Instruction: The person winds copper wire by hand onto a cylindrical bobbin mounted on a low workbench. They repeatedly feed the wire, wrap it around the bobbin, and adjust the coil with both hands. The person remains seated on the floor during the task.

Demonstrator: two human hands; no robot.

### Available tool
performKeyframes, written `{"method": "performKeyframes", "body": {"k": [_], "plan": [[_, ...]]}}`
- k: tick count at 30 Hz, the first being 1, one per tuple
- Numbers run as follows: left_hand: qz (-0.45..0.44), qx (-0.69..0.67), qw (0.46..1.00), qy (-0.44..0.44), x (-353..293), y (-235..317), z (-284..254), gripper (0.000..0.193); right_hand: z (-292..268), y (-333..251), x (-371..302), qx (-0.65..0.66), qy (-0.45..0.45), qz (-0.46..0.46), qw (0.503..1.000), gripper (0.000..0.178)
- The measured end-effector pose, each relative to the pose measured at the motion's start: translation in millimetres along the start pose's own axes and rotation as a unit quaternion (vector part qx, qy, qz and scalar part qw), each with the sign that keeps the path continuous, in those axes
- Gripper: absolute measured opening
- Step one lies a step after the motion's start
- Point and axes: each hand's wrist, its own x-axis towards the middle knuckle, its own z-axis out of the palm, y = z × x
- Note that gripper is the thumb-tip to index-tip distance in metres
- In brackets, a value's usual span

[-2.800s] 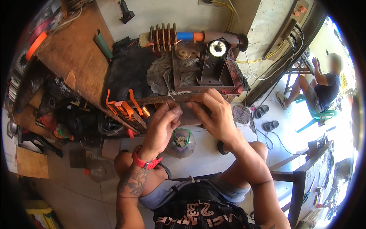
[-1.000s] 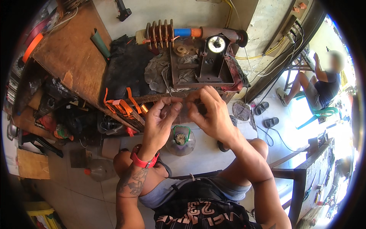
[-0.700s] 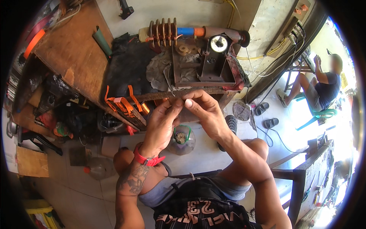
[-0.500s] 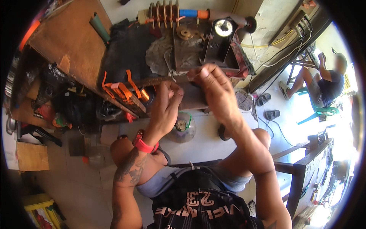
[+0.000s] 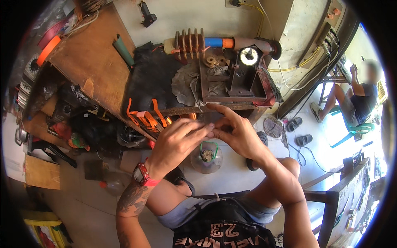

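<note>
Both hands meet in front of the bench's near edge, fingertips together. My left hand point(image 5: 175, 140), red watch at the wrist, is closed, its thumb and fingers pinched toward the right hand. My right hand point(image 5: 240, 136) pinches thumb against fingers at the same spot, its index finger raised in an arch. Whatever lies between the fingertips is too small and hidden to name. Below them on the floor stands a clear round plastic jug point(image 5: 206, 162) with a green handle. Orange strips point(image 5: 145, 120) hang over a wooden edge, left of my left hand.
The bench point(image 5: 144, 97) holds a dark metal frame point(image 5: 243, 78) with a bright round disc, and a shaft with several brown discs point(image 5: 189, 44). A wooden panel point(image 5: 97, 53) stands at left. Slippers point(image 5: 304, 140) and a cable lie right; another person point(image 5: 364, 97) sits beyond.
My hands, apart and higher over the bench edge before, have come together and lower. The right hand has moved down beside the left. The view has tilted, showing more of the wall.
</note>
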Motion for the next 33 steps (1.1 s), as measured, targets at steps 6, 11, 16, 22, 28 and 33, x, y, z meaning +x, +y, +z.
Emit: {"method": "performKeyframes", "body": {"k": [6,11,16,22,28,33], "plan": [[-0.026,-0.060,0.997,0.043,1,-18,-13,0.023,0,-9,13,0.125,-0.002,0.034,0.992,0.056],[-0.015,-0.047,0.982,0.184,74,-97,-41,0.013,8,-5,58,0.014,0.121,-0.004,0.993,0.025],[-0.104,-0.177,0.962,0.183,111,-138,-45,0.018,34,-8,83,-0.010,0.188,-0.037,0.981,0.025],[-0.110,-0.311,0.936,0.123,125,-161,-71,0.026,45,-23,86,0.020,0.189,-0.015,0.982,0.026],[-0.164,-0.314,0.924,0.144,153,-213,-53,0.025,53,-29,104,0.047,0.214,-0.008,0.976,0.026],[-0.383,-0.286,0.878,-0.017,100,-182,22,0.018,59,-7,83,0.042,0.197,0.058,0.978,0.024]]}}
